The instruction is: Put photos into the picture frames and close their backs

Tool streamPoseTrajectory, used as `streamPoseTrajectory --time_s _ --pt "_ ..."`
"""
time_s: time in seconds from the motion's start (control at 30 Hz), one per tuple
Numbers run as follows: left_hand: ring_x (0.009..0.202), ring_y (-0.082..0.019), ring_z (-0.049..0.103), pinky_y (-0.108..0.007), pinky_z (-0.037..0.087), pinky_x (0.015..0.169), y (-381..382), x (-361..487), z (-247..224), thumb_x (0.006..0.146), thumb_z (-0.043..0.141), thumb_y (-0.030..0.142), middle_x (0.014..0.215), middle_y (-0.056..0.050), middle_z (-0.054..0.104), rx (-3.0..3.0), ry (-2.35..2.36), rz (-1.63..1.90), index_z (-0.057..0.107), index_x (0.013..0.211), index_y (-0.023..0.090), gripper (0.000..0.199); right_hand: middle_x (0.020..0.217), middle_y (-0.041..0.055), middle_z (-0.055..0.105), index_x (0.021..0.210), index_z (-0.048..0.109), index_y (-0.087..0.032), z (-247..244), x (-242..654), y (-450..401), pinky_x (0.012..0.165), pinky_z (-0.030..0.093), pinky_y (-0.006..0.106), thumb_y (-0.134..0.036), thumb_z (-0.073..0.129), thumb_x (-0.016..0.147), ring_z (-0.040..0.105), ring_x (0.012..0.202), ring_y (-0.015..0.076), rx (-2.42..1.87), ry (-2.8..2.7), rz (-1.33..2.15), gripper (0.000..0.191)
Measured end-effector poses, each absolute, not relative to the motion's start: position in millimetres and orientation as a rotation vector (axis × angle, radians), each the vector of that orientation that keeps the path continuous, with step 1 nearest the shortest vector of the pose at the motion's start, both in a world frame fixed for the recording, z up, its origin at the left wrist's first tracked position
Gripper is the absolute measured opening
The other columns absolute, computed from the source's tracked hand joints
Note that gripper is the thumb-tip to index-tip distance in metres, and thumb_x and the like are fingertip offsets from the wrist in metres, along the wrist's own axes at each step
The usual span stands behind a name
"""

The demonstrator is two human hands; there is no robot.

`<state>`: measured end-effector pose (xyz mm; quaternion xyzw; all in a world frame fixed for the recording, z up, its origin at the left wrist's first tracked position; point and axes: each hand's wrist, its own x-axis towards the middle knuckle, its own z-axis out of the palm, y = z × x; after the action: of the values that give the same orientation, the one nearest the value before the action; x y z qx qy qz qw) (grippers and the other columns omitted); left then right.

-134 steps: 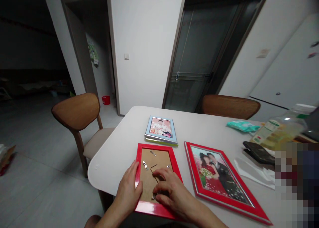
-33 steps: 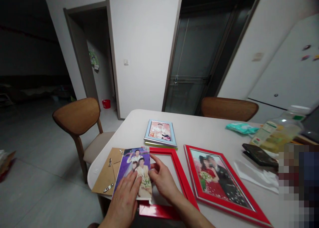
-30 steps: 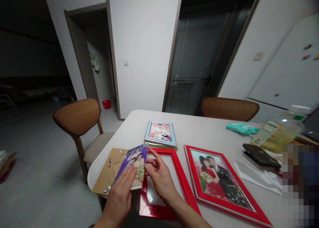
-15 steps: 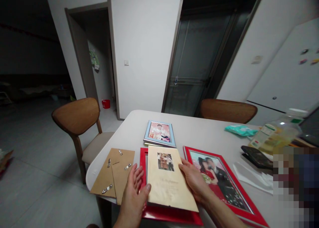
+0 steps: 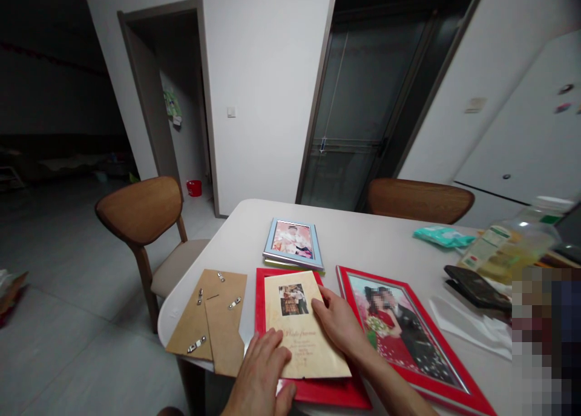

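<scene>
1. The cream paper insert lies face up on the small red photo frame, near the front edge of the white table. It is a little tilted, and its front right corner passes over the frame's border, so I judge it may not sit inside the opening.
2. The left hand lies flat and open, with its fingers pressing the front left corner of the insert; it grasps nothing. The right hand is also open, its fingers resting on the insert's right edge. Uneven pressure could crease or bend the paper.
3. The frame's front border reaches close to the table's front edge. A strong push towards the person could slide the frame and insert off.
4. The brown backing board, with its metal clips, lies just left of the frame, and its front corner overhangs the edge; a touch of the left arm could knock it down.
5. The large red photo frame lies just to the right; the right forearm could shift it.
</scene>
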<state>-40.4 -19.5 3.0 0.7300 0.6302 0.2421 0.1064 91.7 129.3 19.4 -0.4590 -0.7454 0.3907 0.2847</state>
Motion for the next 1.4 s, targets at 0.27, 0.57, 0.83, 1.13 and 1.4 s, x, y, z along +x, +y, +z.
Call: streamPoseTrajectory --time_s 0.27,0.57,0.83,1.13,1.4 --pt "0.117 -0.027 0.035 -0.046 0.031 0.096 -24 -47 14 0.069 0.051 0.018 0.125 -0.016 0.043 2.223 1.840 0.527 0.048 0.112 0.011 0.043 0.087 0.0104 0.056 0.095 0.052 -0.016 13 100 130 0.061 0.039 0.031 -0.035 0.044 0.073 0.055 0.076 0.0234 -1.489 -2.437 0.149 0.031" --pt "0.119 -0.030 0.032 -0.049 0.030 0.095 -74 -158 -9 0.060 0.061 0.015 0.128 -0.017 0.039 1.932 2.424 0.513 0.044 0.117 0.013 0.060 0.096 0.0076 0.054 0.101 0.053 -0.019 35 44 65 0.080 0.035 0.031 -0.031 0.045 0.076 0.047 0.090 0.0196 -0.884 -2.555 0.548 0.029" --pt "0.108 -0.026 0.047 -0.039 0.040 0.090 -67 -171 0 0.058 0.066 0.018 0.117 -0.016 0.051 1.897 2.464 0.554 0.055 0.105 0.012 0.049 0.098 0.0064 0.047 0.099 0.052 -0.023 28 -12 24 0.075 0.036 0.035 -0.031 0.062 0.054 0.043 0.088 0.0223 -0.763 -2.623 0.677 0.047" --pt "0.107 -0.025 0.048 -0.038 0.043 0.088 -40 -85 30 0.061 0.068 0.024 0.117 -0.013 0.052 2.200 2.160 0.873 0.052 0.106 0.017 0.048 0.115 0.0088 0.042 0.110 0.048 -0.023 56 97 53 0.091 0.032 0.040 -0.019 0.050 0.061 0.038 0.108 0.0227 -0.809 -2.484 0.792 0.050" --pt "0.106 -0.027 0.049 -0.040 0.043 0.088 -2 -34 19 0.060 0.069 0.018 0.116 -0.013 0.053 2.144 1.942 0.665 0.055 0.098 0.015 0.041 0.116 0.0098 0.046 0.104 0.055 -0.022 20 153 75 0.093 0.033 0.041 -0.022 0.049 0.062 0.041 0.109 0.0236 -1.056 -2.494 0.638 0.042"
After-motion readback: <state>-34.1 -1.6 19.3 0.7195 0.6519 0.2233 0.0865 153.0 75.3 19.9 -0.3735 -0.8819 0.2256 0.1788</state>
